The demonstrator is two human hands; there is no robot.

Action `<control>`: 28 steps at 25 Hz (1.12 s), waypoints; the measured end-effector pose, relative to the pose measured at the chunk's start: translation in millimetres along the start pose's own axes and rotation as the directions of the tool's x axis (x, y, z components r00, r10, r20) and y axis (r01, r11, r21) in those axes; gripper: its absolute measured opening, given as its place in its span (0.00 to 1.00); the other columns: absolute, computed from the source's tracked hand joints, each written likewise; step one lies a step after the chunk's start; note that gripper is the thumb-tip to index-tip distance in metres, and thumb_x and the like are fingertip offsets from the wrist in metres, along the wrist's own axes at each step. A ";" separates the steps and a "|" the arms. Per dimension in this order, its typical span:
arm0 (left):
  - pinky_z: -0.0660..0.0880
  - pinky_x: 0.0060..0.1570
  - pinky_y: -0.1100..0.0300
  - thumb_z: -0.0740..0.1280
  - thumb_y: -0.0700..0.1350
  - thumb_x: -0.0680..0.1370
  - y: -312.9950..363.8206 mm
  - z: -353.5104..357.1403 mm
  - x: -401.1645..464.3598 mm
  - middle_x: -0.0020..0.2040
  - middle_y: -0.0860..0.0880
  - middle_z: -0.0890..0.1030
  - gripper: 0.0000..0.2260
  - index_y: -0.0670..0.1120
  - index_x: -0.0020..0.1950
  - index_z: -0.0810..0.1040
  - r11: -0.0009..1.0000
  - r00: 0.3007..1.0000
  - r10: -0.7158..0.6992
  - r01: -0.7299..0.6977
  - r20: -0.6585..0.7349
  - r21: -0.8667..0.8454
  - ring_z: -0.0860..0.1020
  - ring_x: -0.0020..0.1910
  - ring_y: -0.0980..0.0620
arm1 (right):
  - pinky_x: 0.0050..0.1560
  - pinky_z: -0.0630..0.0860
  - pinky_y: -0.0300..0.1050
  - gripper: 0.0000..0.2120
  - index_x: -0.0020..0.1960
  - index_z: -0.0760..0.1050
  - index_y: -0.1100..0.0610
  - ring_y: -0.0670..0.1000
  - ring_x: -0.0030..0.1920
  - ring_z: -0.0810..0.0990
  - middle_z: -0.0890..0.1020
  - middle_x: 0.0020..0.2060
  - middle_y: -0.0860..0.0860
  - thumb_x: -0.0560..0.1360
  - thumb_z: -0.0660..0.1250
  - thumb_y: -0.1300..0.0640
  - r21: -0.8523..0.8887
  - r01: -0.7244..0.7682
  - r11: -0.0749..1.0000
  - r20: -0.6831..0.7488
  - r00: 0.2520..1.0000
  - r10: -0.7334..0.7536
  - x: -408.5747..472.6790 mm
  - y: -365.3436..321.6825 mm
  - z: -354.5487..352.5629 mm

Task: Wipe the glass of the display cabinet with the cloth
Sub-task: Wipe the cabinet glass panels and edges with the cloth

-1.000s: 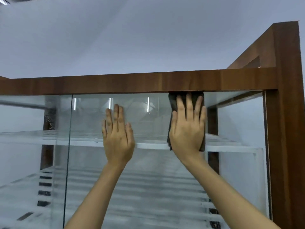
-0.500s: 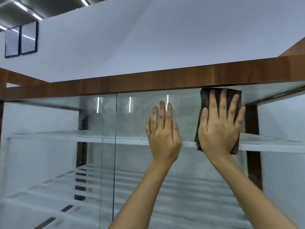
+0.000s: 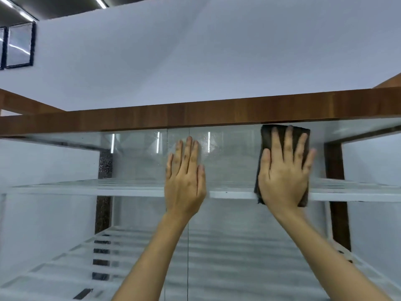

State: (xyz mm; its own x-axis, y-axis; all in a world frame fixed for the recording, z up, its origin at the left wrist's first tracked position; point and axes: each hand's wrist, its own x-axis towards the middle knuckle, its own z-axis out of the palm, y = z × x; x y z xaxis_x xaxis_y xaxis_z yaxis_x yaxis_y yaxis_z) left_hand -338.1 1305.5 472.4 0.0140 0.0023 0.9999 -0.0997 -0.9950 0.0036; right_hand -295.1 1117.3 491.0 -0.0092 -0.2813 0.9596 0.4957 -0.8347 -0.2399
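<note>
White wall rising behind wooden-framed display cabinet [image 3: 217,114], dark cloth [image 3: 284,132] lying under flat, spread right hand [image 3: 284,172] on glass [image 3: 230,166] beneath top rail, as half a second ago, left hand [image 3: 184,181] pressing flat-fingered beside it.

Two hands [image 3: 184,183], one cloth [image 3: 265,135], perhaps two shelves [image 3: 86,189].
</note>
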 end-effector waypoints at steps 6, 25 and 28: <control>0.50 0.76 0.55 0.51 0.44 0.81 -2.6 -3.2 -6.1 0.76 0.43 0.60 0.23 0.39 0.75 0.58 0.976 0.984 -0.115 0.086 -0.136 -0.200 0.56 0.76 0.48 | 0.77 0.47 0.57 0.24 0.77 0.60 0.51 0.53 0.78 0.52 0.59 0.77 0.51 0.82 0.49 0.47 -0.063 0.228 0.972 0.124 0.968 -0.219 -39.4 24.8 -9.7; 0.60 0.73 0.50 0.51 0.39 0.77 -11.6 -10.1 -11.5 0.71 0.46 0.70 0.22 0.38 0.69 0.71 0.785 0.943 -0.295 0.149 -0.152 -0.601 0.62 0.74 0.56 | 0.75 0.50 0.61 0.22 0.75 0.65 0.52 0.58 0.76 0.59 0.66 0.74 0.53 0.81 0.52 0.51 -0.039 0.246 0.969 0.053 0.968 -0.244 -20.9 -90.4 36.9; 0.60 0.73 0.49 0.51 0.39 0.77 -12.0 -10.8 -11.1 0.70 0.45 0.71 0.21 0.38 0.68 0.71 0.785 0.948 -0.287 0.150 -0.138 -0.601 0.62 0.74 0.53 | 0.76 0.50 0.58 0.23 0.75 0.65 0.53 0.57 0.77 0.58 0.66 0.74 0.53 0.80 0.55 0.56 0.061 0.350 0.935 0.103 0.929 -0.354 -37.2 -95.8 38.7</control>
State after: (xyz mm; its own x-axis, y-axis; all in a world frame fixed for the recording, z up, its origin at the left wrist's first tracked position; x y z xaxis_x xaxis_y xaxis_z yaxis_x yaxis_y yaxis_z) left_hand -347.9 1318.5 461.4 -0.0954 0.3010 0.9488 -0.6745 -0.7205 0.1608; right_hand -308.7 1226.1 484.0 -0.0946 0.0833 0.9920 0.5135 -0.8496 0.1203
